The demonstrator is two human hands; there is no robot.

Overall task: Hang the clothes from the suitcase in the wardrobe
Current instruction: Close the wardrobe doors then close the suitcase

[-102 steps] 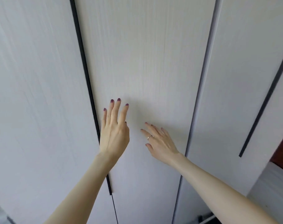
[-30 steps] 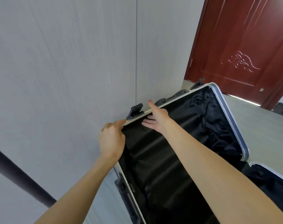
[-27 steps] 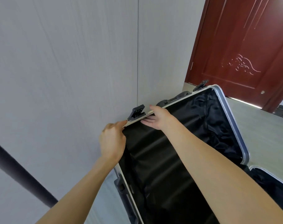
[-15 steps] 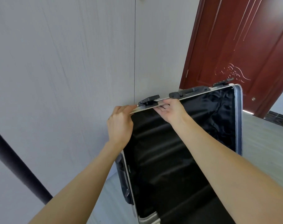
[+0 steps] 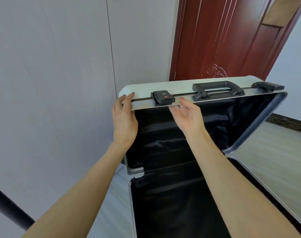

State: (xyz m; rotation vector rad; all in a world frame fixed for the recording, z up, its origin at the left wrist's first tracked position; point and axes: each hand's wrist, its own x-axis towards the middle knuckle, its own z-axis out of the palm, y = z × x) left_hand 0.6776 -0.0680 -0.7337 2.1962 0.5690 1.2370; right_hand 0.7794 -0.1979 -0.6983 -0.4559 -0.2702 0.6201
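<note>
A silver hard-shell suitcase lies open on the floor, its lid (image 5: 141, 90) raised toward me. The lid's edge carries two black latches (image 5: 162, 97) and a black carry handle (image 5: 216, 88). Black lining (image 5: 163, 152) fills both halves; I see no clothes in it. My left hand (image 5: 124, 115) grips the lid's left corner, fingers curled over the rim. My right hand (image 5: 185, 114) holds the rim just right of the near latch, thumb on top, fingers underneath. The pale wardrobe doors (image 5: 52, 83) stand closed on the left.
A dark red room door (image 5: 223, 40) stands behind the suitcase. Light wood-look floor (image 5: 266, 160) stretches to the right, with a dark skirting board at the white wall. A black wardrobe handle strip (image 5: 10, 210) crosses the lower left.
Earlier both hands lay flat on the wardrobe doors. Since then they took the suitcase lid's rim and swung it up and toward me, so its outer edge with latches and handle now shows.
</note>
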